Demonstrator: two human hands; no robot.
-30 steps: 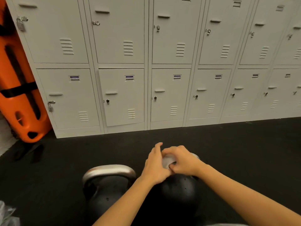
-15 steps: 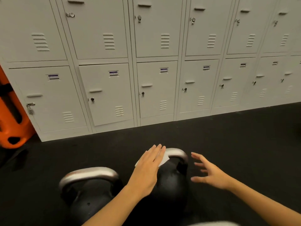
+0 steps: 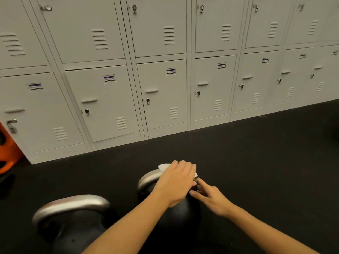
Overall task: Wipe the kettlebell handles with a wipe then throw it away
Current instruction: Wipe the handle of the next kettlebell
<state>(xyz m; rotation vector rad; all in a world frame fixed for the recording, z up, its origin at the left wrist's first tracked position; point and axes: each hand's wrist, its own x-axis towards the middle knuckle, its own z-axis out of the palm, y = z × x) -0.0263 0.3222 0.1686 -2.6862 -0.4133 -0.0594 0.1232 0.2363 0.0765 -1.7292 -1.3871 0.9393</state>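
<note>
Two black kettlebells with silver handles stand on the dark floor. The right kettlebell (image 3: pixel 176 217) has a white wipe (image 3: pixel 164 166) draped over its handle (image 3: pixel 148 178). My left hand (image 3: pixel 176 182) lies flat on the wipe with straight fingers, pressing it against the handle. My right hand (image 3: pixel 211 198) reaches in from the right, its fingertips touching the handle's right end just under my left hand. The left kettlebell (image 3: pixel 77 233) stands untouched, its handle (image 3: pixel 71 204) bare.
A wall of grey lockers (image 3: pixel 165 70) runs across the back. An orange object (image 3: pixel 7 154) leans at the far left edge. Black rubber floor (image 3: pixel 266 162) spreads to the right and behind the kettlebells.
My left hand slid the wipe rightward along the right kettlebell's handle. My right hand, which had pulled away open, came back in to the handle's right end. The camera panned right.
</note>
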